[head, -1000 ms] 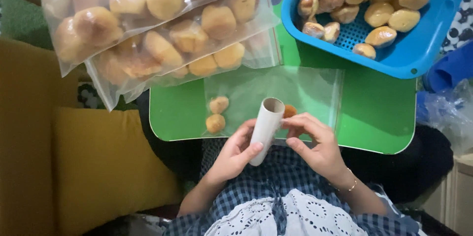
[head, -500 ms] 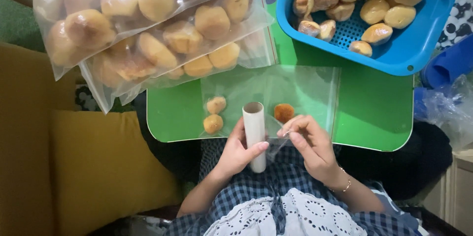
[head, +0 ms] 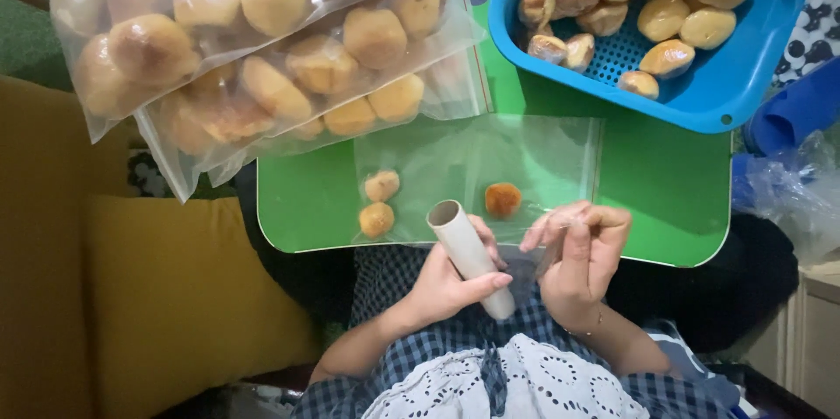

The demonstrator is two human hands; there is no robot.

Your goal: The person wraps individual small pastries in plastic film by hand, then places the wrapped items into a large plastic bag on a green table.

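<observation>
My left hand (head: 442, 283) grips a beige cardboard tube (head: 468, 253), tilted with its open end toward the table. My right hand (head: 579, 257) pinches the near edge of a clear plastic bag (head: 472, 165) that lies flat on the green tray table (head: 665, 183). Inside the bag sit three small round buns: two at the left (head: 380, 202) and a darker one (head: 502, 199) near the middle. The tube's open end rests at the bag's near edge, between the buns.
Two filled clear bags of buns (head: 262, 52) lie stacked at the upper left, overhanging the table. A blue basket (head: 700, 87) with several loose buns stands at the upper right. A yellow cushion (head: 175, 296) is at the left, crumpled plastic (head: 787, 192) at the right.
The tube has come down toward my lap and tilted. My right hand has let go of the tube and now pinches the bag's edge. A darker bun has appeared in the bag.
</observation>
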